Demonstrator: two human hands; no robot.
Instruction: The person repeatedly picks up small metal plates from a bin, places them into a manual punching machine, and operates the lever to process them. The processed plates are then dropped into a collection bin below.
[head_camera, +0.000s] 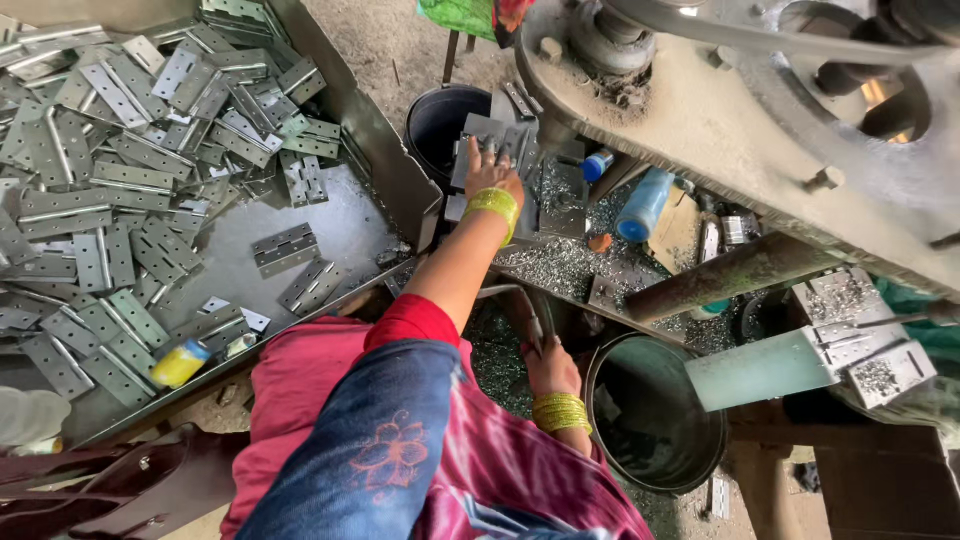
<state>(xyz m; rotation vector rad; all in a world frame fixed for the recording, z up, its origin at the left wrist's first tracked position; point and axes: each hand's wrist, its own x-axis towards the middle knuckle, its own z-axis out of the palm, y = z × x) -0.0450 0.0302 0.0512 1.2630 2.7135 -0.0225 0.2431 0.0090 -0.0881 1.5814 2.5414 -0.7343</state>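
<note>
Hinges (150, 190) beside, perhaps, press (740, 110)

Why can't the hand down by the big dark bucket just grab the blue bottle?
Probably it can't from there. The right hand sits low beside the bucket, wrapped around a thin metal lever. The blue bottle stands higher up on the shaving-covered machine bed, with a rusty bar angled between.

2 buckets (448, 120) (655, 415), 2 blue bottles (643, 205) (597, 165), 2 bangled hands (492, 172) (552, 368), 1 yellow tube (180, 363), and hinges (110, 150) too many to count.
</note>
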